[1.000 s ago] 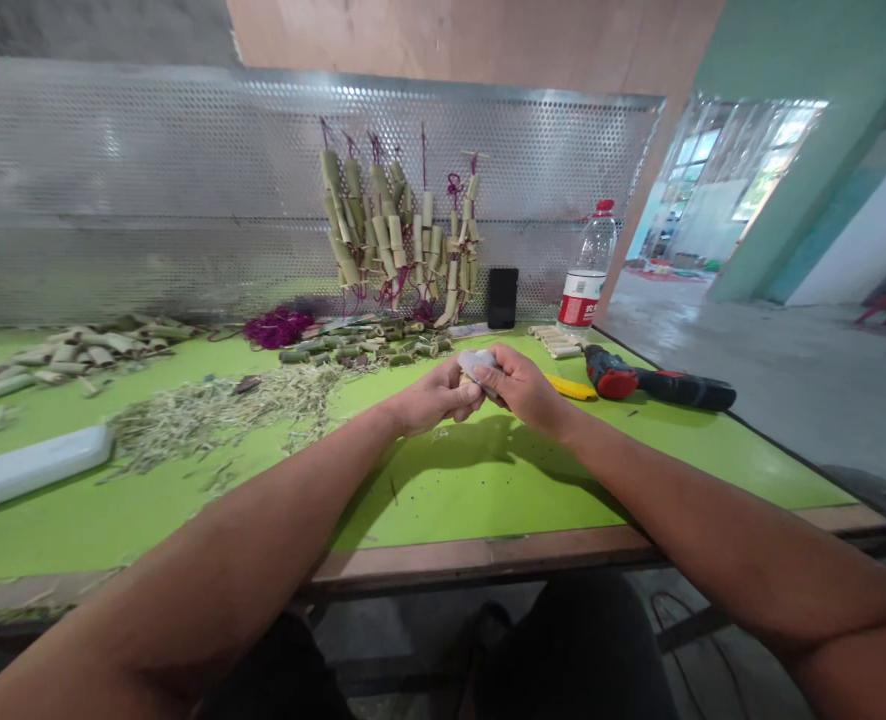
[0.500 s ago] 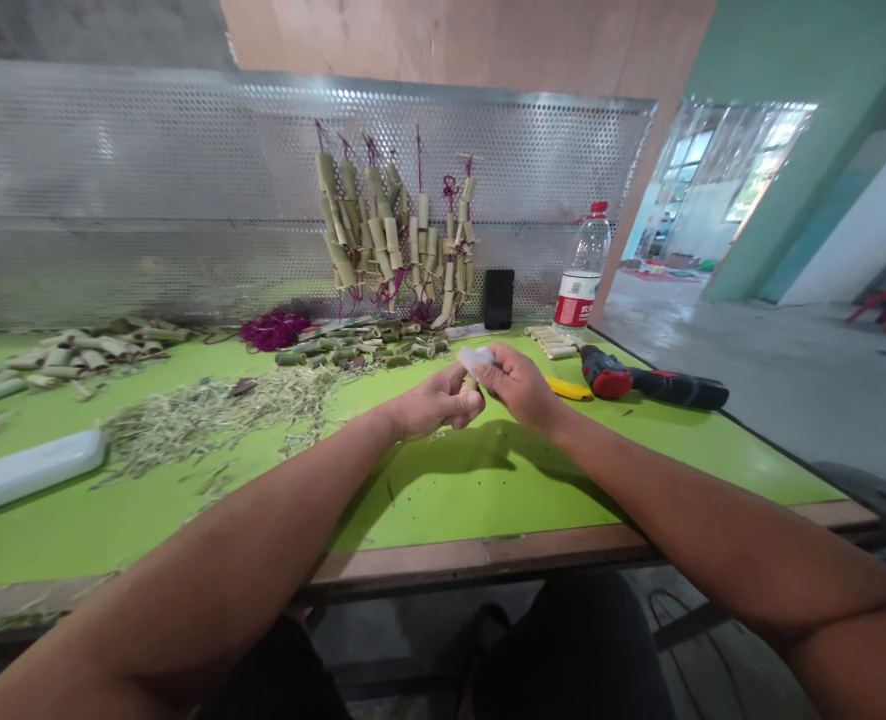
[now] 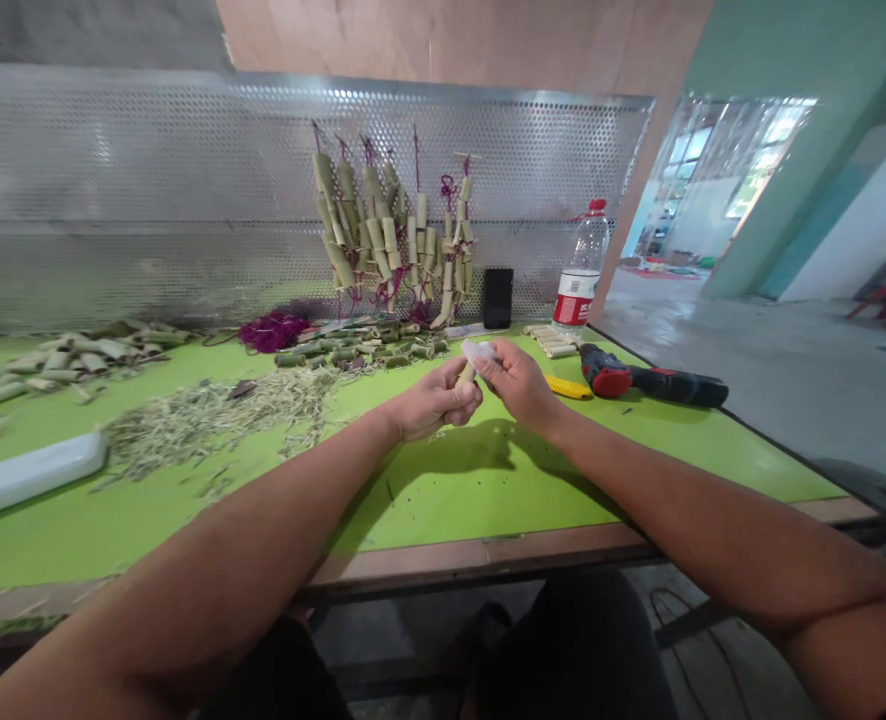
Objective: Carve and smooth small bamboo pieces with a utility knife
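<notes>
Over the middle of the green table, my left hand is closed around a short bamboo piece, whose pale end shows between thumb and fingers. Against that end, my right hand pinches a folded sheet of whitish paper, perhaps sandpaper. The paper partly covers the bamboo, so its full length is hidden. Both hands are close together, just above the table top.
A bamboo pile, shavings, a white case and purple cord lie left. Strung bamboo hangs behind. Rightward are a phone, bottle, yellow-handled tool and power drill.
The right hand and its whitish paper have shifted slightly against the bamboo, and more of the bamboo end shows now. The left hand keeps its grip almost in place.
</notes>
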`<state>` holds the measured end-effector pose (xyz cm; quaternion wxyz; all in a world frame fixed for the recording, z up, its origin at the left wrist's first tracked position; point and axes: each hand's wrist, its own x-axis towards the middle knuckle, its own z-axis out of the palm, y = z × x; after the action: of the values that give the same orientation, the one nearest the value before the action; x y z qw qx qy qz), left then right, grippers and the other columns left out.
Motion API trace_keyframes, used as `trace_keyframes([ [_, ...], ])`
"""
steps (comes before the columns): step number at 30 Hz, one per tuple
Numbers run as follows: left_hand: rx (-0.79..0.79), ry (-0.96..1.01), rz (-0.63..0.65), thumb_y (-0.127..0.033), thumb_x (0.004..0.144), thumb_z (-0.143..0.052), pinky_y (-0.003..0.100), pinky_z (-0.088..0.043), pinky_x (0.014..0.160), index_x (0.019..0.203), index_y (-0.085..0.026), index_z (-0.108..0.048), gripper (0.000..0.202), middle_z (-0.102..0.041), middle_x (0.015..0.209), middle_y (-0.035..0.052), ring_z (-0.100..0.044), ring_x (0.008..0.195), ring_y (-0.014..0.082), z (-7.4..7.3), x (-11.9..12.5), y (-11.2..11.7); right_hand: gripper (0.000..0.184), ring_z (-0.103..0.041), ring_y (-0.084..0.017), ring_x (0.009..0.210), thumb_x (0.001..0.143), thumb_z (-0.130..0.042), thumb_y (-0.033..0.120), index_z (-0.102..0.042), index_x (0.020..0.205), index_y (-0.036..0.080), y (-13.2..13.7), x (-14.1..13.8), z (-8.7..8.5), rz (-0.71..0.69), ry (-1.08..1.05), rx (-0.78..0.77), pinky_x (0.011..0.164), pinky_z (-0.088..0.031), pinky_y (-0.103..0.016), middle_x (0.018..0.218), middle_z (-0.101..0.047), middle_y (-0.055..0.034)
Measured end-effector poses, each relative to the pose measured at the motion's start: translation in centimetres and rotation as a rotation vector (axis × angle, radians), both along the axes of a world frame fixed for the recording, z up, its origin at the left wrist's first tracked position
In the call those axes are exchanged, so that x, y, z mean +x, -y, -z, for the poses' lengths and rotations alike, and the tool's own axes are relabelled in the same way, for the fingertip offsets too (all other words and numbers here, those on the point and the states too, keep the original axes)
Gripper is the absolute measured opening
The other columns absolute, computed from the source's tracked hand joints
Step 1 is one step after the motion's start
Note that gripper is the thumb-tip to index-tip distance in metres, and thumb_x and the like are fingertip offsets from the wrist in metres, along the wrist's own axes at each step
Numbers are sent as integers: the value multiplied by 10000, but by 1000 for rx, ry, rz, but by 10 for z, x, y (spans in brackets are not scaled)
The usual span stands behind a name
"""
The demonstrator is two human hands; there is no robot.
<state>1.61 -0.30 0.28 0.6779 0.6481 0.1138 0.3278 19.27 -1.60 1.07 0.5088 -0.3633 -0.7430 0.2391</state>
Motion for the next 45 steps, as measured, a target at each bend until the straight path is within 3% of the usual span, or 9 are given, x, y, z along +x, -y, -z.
trace_keyframes([
  [10, 38, 42, 42, -433, 819, -696, 181, -257, 479, 1039, -170, -484, 403, -436, 617, -57, -328, 488, 45, -5, 2, 5, 357, -382, -122, 602, 887, -549, 560, -494, 797, 219, 3, 0, -3, -47, 7, -2, 563, -315, -261, 652, -434, 38],
  [20, 46, -8, 17, -454, 780, -730, 182, -295, 487, 1135, -191, -457, 519, -475, 672, -49, -383, 519, 56, -2, 1, 3, 347, -386, -128, 609, 896, -536, 539, -496, 788, 212, 4, 4, -6, 39, 43, 38, 565, -305, -259, 626, -429, 37],
  [25, 175, -125, -4, -503, 783, -705, 205, -334, 506, 891, -145, -536, 410, -479, 638, -32, -429, 533, 67, -2, -2, 2, 354, -408, -130, 635, 886, -547, 533, -495, 754, 209, 7, 4, -8, -23, 122, 39, 589, -318, -259, 673, -459, 24],
  [28, 217, -159, -67, -502, 777, -709, 207, -346, 504, 951, -153, -546, 423, -482, 637, -45, -443, 524, 68, -3, -3, 1, 360, -385, -131, 619, 885, -535, 547, -516, 767, 207, 8, 4, -9, 69, 102, 56, 580, -302, -264, 654, -452, 26],
  [32, 313, -298, -90, -466, 788, -711, 205, -341, 495, 858, -136, -545, 375, -496, 593, -39, -451, 505, 64, -5, -5, 0, 350, -397, -126, 621, 877, -553, 531, -523, 761, 202, 6, 5, -8, -29, 147, 11, 581, -305, -259, 661, -468, 28],
  [36, 266, -268, -97, -429, 757, -747, 212, -383, 494, 1064, -152, -525, 469, -517, 623, -54, -484, 500, 75, -8, -4, 2, 353, -397, -128, 617, 886, -532, 533, -541, 782, 196, 4, 5, -7, 91, 118, 40, 580, -299, -258, 644, -467, 29],
  [40, 278, -297, -120, -387, 742, -760, 212, -402, 494, 979, -128, -547, 411, -525, 621, -42, -496, 509, 75, -10, -3, 3, 345, -443, -132, 654, 888, -535, 527, -545, 796, 195, 5, 5, -6, -42, 215, 24, 594, -322, -250, 700, -519, 13],
  [43, 274, -279, -122, -373, 752, -752, 213, -414, 488, 1105, -143, -523, 480, -526, 635, -54, -500, 506, 78, -10, -3, 3, 351, -402, -128, 618, 900, -514, 520, -511, 751, 202, 5, 4, -6, 120, 167, 77, 569, -294, -253, 645, -459, 28],
  [45, 263, -288, -133, -373, 741, -761, 217, -431, 499, 1075, -140, -528, 470, -530, 641, -50, -506, 516, 80, -9, -3, 3, 341, -408, -128, 616, 892, -530, 514, -511, 750, 204, 5, 5, -6, 62, 186, 51, 568, -297, -254, 648, -464, 29],
])
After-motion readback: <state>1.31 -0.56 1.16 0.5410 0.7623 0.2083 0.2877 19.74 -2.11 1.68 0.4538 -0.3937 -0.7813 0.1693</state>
